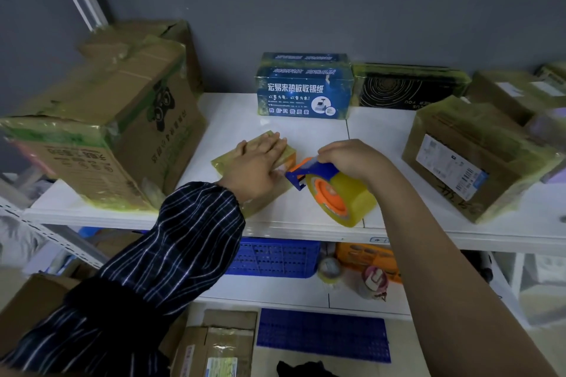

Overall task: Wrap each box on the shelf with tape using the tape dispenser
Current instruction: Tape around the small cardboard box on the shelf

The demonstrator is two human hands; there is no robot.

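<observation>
Left hand (257, 165) fingers flat on box (227, 159) | right hand (352, 159) gripping tape dispenser (329, 190), near shelf edge (291, 231)

stockroom | white metal shelf (294, 225) | taped cardboard boxes (101, 131) | plastic crates (272, 257)

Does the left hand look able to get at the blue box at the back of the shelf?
Probably yes. The left hand lies flat on the small taped box, with only bare shelf between it and the blue box; the right hand and tape dispenser sit off to the side.
</observation>
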